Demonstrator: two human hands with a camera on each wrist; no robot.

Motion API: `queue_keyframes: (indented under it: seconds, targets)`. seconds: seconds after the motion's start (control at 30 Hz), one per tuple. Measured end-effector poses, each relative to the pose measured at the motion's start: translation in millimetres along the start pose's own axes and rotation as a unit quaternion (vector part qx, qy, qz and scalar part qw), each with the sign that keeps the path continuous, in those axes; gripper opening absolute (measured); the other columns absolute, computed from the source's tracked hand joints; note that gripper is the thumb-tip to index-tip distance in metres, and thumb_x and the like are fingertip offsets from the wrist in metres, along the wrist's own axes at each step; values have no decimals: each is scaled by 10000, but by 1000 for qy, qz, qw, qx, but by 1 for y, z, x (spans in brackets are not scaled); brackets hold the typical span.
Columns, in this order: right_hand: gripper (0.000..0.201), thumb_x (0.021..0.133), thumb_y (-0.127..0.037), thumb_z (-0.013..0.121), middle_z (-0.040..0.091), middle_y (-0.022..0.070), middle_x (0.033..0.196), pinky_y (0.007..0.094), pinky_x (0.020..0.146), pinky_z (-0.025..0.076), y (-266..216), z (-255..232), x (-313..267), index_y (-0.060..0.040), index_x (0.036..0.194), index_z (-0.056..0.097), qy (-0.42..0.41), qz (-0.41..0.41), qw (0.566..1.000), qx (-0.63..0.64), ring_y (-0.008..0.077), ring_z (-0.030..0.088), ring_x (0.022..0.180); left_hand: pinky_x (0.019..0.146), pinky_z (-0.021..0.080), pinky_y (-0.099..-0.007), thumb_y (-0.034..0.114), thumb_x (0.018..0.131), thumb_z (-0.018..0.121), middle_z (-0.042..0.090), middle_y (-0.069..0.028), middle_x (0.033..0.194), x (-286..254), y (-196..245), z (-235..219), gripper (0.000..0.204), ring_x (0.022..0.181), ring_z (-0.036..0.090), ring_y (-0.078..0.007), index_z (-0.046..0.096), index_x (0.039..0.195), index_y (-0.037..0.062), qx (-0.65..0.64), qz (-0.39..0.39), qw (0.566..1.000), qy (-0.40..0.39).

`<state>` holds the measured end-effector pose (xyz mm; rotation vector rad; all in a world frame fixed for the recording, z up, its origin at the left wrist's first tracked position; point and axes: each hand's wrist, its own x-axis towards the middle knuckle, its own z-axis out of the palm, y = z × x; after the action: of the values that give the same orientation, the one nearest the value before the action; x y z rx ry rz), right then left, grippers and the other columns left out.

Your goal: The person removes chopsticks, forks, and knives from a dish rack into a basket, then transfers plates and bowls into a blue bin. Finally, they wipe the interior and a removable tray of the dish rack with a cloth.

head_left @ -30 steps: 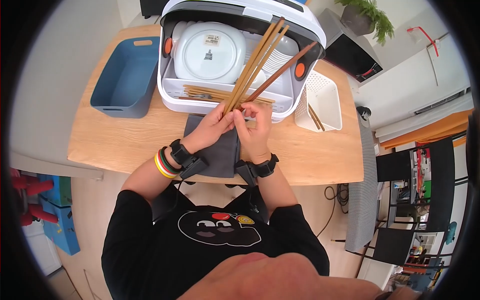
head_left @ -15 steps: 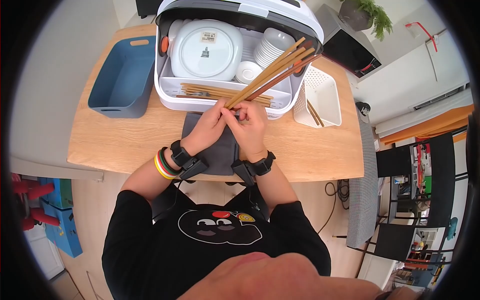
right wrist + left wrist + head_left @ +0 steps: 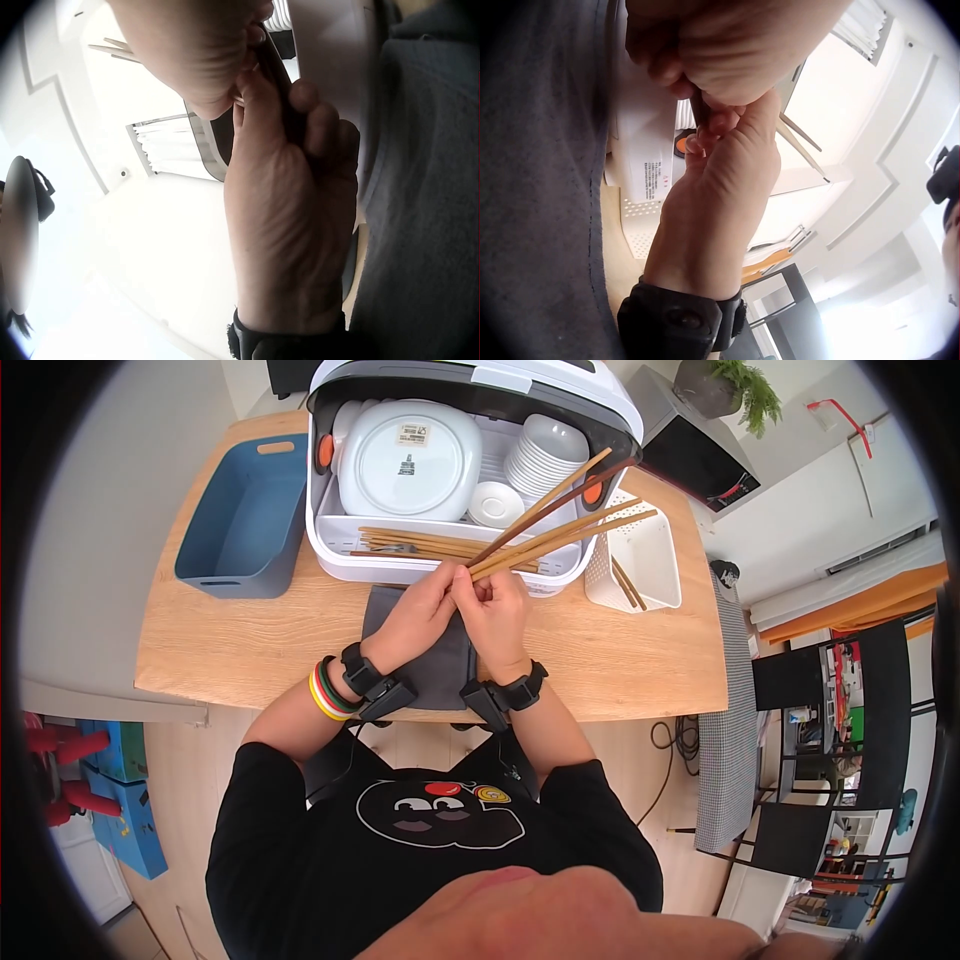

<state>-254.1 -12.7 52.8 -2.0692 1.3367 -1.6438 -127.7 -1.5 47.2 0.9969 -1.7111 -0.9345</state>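
Both hands meet in front of the dish cabinet, around the lower ends of a few wooden chopsticks (image 3: 575,537). My left hand (image 3: 422,608) grips them near the ends, its thumb side against the other hand. My right hand (image 3: 494,616) pinches them with curled fingers. The chopsticks fan out to the upper right: a dark brown one (image 3: 550,513) lies beside a light one, with light ones spread lower. In the left wrist view, curled fingertips (image 3: 718,120) close around a dark stick end. Beneath the held chopsticks, more chopsticks (image 3: 425,542) and a fork lie in the cabinet's front tray.
The white cabinet (image 3: 380,566), lid raised, holds a large plate (image 3: 440,465), stacked bowls (image 3: 548,455) and a small dish (image 3: 493,504). A blue bin (image 3: 245,582) stands left; a perforated white basket (image 3: 660,550) with chopsticks stands right. Grey cloth (image 3: 428,675) lies under the forearms.
The held chopsticks have swung right and downward, and their bundle has spread into separate groups. Both hands stay together at nearly the same spot.
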Motion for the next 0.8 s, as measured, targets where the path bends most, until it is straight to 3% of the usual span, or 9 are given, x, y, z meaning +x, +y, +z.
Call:
queue_keyframes:
  seconds: [0.23,0.3,0.57,0.63,0.67,0.73,0.8]
  targets:
    - [119,800,-112,640,558,99,608,366,533,413,7,2,-3,-21,757,577,-22,12,999,28,271,533,553,747,447,-385,102,939,458,570,-229,960,0,-4,2,214,912,552,-405,433,1127,4,-16,14,1000,2]
    - [94,853,-92,577,576,103,672,323,543,431,11,7,-5,-2,828,565,-8,82,983,164,223,552,581,755,447,-383,100,939,459,570,-228,965,0,-2,1,219,919,551,-403,431,1133,4,-12,11,1000,-2]
    - [100,937,-100,449,556,58,746,251,569,419,14,3,-5,-7,961,479,-36,101,957,269,109,508,627,754,443,-355,102,948,446,555,-201,921,0,3,-2,213,858,546,-373,430,1138,7,-19,-38,999,-30]
    - [98,946,-101,429,551,54,759,241,581,414,14,1,-5,-12,968,461,-38,97,949,298,100,495,636,709,434,-309,132,972,414,524,-134,843,-1,1,-1,208,753,519,-254,438,1140,11,-46,-41,998,-30]
    - [96,960,-110,396,526,45,753,219,580,395,10,-2,-3,-28,979,442,-18,93,946,311,82,468,636,709,434,-309,132,972,414,524,-134,843,-1,-3,0,208,753,519,-254,438,1140,11,-46,-41,998,-30]
    - [98,974,-118,362,500,36,747,197,579,375,7,-8,0,-44,989,424,2,88,942,324,64,441,635,630,374,-210,178,994,375,454,8,821,-1,-11,2,243,705,400,-68,444,1188,48,-130,-55,989,-43]
    - [109,977,-124,349,504,41,748,201,583,380,6,-11,3,-40,971,419,25,83,937,338,68,438,633,631,368,-205,189,998,367,447,14,826,0,-8,3,244,708,391,-63,445,1182,50,-156,-76,984,-36]
